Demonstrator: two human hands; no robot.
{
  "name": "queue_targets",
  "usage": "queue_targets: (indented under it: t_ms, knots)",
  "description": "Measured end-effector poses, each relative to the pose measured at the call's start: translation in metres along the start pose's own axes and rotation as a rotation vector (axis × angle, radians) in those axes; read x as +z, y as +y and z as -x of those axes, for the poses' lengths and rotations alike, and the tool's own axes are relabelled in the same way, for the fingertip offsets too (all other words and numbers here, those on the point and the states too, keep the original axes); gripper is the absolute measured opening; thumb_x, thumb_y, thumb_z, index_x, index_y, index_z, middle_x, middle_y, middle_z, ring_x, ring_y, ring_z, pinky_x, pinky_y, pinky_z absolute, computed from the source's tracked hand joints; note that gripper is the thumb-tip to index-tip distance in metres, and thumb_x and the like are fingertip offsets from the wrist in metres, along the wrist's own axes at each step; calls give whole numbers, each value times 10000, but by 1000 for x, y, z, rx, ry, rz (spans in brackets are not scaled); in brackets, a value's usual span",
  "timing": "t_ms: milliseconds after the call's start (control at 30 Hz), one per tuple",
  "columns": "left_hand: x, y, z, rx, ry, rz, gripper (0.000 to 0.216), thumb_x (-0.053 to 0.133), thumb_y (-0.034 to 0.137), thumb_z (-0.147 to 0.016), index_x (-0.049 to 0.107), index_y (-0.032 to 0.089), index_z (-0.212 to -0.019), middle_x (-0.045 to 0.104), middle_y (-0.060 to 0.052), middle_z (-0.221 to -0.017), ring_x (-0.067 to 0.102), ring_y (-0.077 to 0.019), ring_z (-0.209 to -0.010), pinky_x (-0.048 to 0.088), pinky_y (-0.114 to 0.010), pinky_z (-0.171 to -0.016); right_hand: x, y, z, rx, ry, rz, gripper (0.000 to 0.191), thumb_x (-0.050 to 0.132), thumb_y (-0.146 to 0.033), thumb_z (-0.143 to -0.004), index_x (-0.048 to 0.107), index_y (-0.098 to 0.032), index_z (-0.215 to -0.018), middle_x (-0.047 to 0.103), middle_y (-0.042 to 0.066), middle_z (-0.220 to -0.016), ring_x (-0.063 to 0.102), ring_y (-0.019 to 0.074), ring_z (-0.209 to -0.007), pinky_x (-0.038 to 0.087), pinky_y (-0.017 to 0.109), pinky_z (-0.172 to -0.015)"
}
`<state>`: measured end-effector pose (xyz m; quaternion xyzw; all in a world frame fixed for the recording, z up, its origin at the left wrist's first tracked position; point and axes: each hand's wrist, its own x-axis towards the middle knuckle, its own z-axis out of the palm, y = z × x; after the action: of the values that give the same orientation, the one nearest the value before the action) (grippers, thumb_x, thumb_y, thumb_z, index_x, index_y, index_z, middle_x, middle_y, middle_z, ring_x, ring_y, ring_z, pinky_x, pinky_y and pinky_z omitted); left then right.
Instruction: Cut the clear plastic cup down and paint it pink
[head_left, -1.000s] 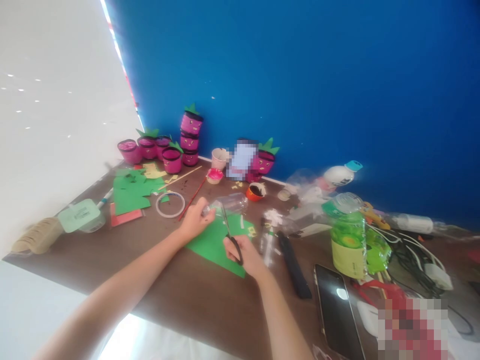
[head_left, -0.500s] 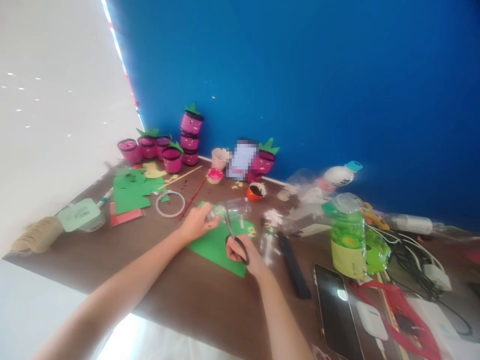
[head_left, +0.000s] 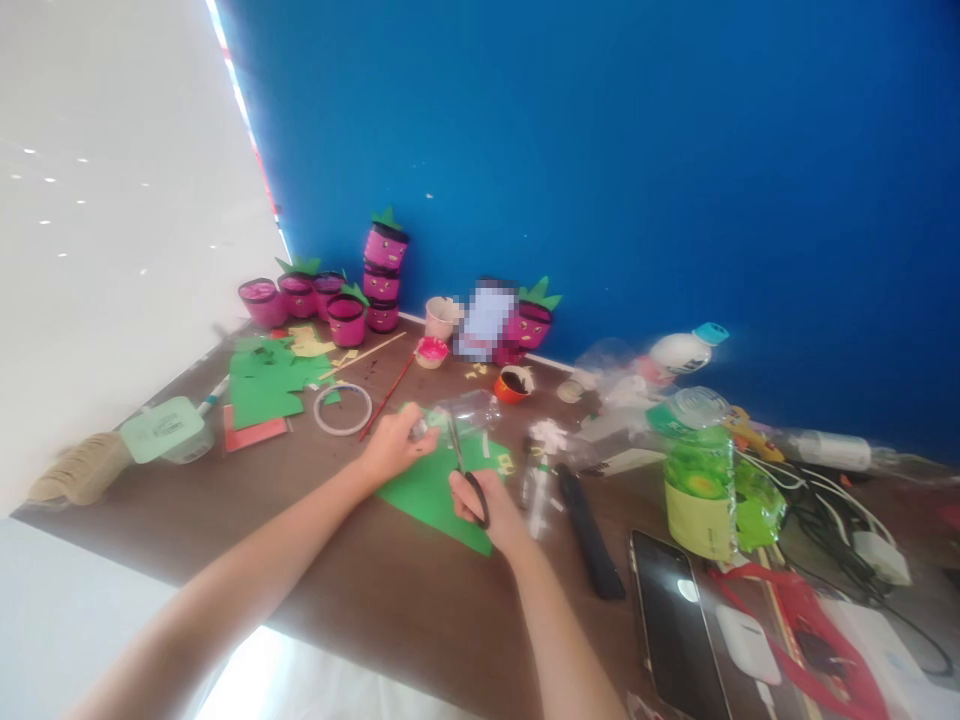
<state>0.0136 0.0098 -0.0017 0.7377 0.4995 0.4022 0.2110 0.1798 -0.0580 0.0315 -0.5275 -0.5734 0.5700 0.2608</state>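
Scissors (head_left: 461,462): hovering over the paper (head_left: 424,492) at mid-tabletop (head_left: 360,590), black loops facing the person, blades nearly together and pointing away at the bottle (head_left: 466,412); whether the tips are touching it I cannot tell.
Right hand (head_left: 491,508): working the scissors, grip closed through the loops, wrist hanging just above the paper's near corner.
Paper: lying flat, a green sheet spreading under both hands.
Left hand (head_left: 390,445): pinching the bottle's near end, grip narrow and holding it, fingertips curling over the rim.
Bottle: lying on its side across the paper's far edge, clear plastic, running from the left hand away to the right.
Bar (head_left: 589,522): lying just right of the right hand, black and long, pointing at the person.
Jar (head_left: 697,485): standing well right of the bar, green-filled with a yellow label.
Ring (head_left: 343,408): lying flat left of the left hand, white and thin.
Brush (head_left: 386,392): lying between ring and bottle, red handle slanting away toward a small pink dish (head_left: 430,351).
Scraps (head_left: 262,385): lying in a green heap left of the ring.
Cups (head_left: 345,318): standing along the far edge, pink with green tops, several stacking up at the corner.
Wall (head_left: 600,150): rising blue behind the cups.
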Motion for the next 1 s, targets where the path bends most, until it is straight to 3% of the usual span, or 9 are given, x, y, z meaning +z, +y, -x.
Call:
queue_targets:
  t_ms: [300,433,533,667,1000]
  knots:
    - [0,1,0,-88,36,95,202,522,377,-710,440,197,-748,431,59,-551,398,-83,-489,334,-203,-514,1,8,-5,38,77,37,541,525,-623,-700,317,-195,-443,277,-68,-407,248,55,-407,181,233,-441]
    - [9,7,3,-256,129,216,197,446,391,-798,465,200,-840,436,68,-531,401,-82,-464,345,-200,-501,9,11,-7,17,119,4,516,565,-580,-694,290,-202,-475,235,-74,-441,210,55,-435,139,237,-444]
    - [12,12,5,-336,176,251,223,407,413,-828,456,198,-795,393,76,-489,375,-79,-435,323,-198,-480,14,13,-7,4,137,-6,515,584,-565,-688,274,-204,-492,213,-74,-465,192,55,-452,115,241,-450]
    - [8,16,5,-298,157,200,239,442,413,-809,421,196,-711,379,76,-486,363,-74,-445,305,-197,-495,13,15,-6,2,97,-12,514,545,-588,-713,293,-200,-488,235,-72,-450,203,55,-440,126,241,-446]
    - [1,17,2,-151,51,51,187,445,380,-772,444,199,-731,345,74,-485,332,-77,-430,275,-202,-487,0,3,2,16,0,42,529,494,-605,-741,378,-181,-447,276,-60,-418,257,63,-425,189,241,-451]
